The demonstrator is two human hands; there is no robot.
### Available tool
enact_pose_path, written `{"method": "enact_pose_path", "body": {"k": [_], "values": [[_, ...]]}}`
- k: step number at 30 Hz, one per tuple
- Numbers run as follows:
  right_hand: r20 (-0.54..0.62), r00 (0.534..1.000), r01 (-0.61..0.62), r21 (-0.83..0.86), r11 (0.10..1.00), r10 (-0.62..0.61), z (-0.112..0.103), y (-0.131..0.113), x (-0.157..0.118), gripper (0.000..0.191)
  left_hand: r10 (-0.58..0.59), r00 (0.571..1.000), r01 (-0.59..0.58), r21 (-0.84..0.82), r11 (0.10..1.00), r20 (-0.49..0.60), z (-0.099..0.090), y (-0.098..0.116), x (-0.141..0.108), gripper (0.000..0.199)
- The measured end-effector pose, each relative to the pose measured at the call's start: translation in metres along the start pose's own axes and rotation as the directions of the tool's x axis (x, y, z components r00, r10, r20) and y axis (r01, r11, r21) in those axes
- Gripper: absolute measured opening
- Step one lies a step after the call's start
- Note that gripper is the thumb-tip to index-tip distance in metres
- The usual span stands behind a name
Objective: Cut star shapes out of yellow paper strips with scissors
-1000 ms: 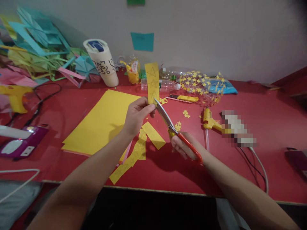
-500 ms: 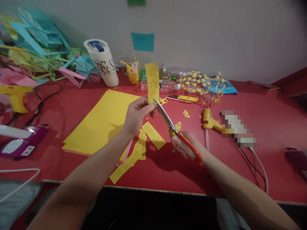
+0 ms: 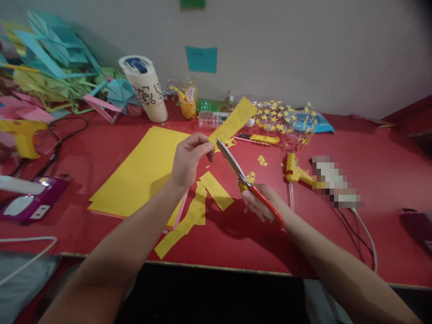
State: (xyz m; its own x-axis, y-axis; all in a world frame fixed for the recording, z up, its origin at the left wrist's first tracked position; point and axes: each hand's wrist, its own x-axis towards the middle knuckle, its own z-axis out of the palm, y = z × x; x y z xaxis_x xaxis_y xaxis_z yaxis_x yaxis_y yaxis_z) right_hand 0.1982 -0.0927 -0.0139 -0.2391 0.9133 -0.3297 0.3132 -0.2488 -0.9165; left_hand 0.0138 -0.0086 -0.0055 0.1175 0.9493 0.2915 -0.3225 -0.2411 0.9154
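Between the thumb and fingers of my left hand (image 3: 191, 157) is the lower end of a yellow paper strip (image 3: 234, 120) with stars drawn on it. The strip leans up and to the right. My right hand (image 3: 259, 200) is closed on a pair of scissors (image 3: 241, 173) with red handles, whose tips are at the strip's lower edge, close to my left fingertips. Below my hands, more star-marked strips (image 3: 216, 191) lie on the red table (image 3: 243, 247). Small cut-out stars (image 3: 250, 177) lie just beyond the scissors.
Yellow paper sheets (image 3: 135, 175) lie to the left. A white tumbler (image 3: 145, 90) stands behind them. At the back are plastic bottles (image 3: 211, 119), a star-covered bottle (image 3: 283, 117) and a yellow cutter (image 3: 265, 138). One glue gun (image 3: 294, 168) is at right, another (image 3: 25, 135) at left.
The yellow strip has turned from nearly upright to leaning right. My left hand has rotated slightly and shifted a little left; the scissors have hardly moved.
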Motion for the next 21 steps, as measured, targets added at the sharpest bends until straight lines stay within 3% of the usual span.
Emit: {"method": "enact_pose_path", "body": {"k": [4, 10, 21], "values": [[0.005, 1.000, 0.000, 0.009, 1.000, 0.000, 0.0001, 0.0007, 0.0006, 0.047, 0.000, 0.999, 0.001, 0.028, 1.000, -0.050, 0.0002, 0.0022, 0.0013, 0.011], [-0.002, 0.999, 0.032, -0.001, 0.999, -0.032, 0.0002, 0.0091, 0.0036, 0.047, -0.036, 0.997, 0.035, 0.018, 0.999, 0.062, -0.0001, -0.0028, -0.0010, 0.013], [0.011, 1.000, 0.018, -0.016, 1.000, -0.017, -0.0009, 0.0007, -0.0012, 0.048, -0.001, 1.000, 0.000, 0.047, 0.999, 0.023, 0.0012, 0.0026, -0.0009, 0.014]]}}
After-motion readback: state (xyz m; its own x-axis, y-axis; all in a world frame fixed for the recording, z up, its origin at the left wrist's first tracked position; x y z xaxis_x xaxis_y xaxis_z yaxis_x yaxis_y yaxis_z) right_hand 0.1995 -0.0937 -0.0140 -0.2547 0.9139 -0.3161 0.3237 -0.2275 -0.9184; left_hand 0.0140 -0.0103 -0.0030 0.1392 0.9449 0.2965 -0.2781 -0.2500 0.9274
